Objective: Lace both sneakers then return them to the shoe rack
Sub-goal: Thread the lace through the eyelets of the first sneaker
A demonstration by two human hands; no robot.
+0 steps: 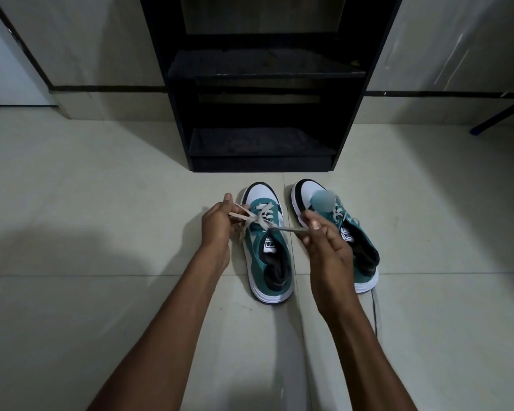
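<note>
Two teal-and-white sneakers stand side by side on the floor, toes toward the rack. On the left sneaker a cream lace crosses the eyelets. My left hand pinches one lace end, drawn out to the left. My right hand pinches the other end, pulled taut to the right, and partly covers the right sneaker. The right sneaker has lacing near its toe. The black shoe rack stands just beyond the shoes with bare shelves.
Pale floor tiles spread on every side. A loose lace end or cord trails behind the right sneaker's heel. A dark blue furniture leg angles down at the far right. The wall skirting runs behind the rack.
</note>
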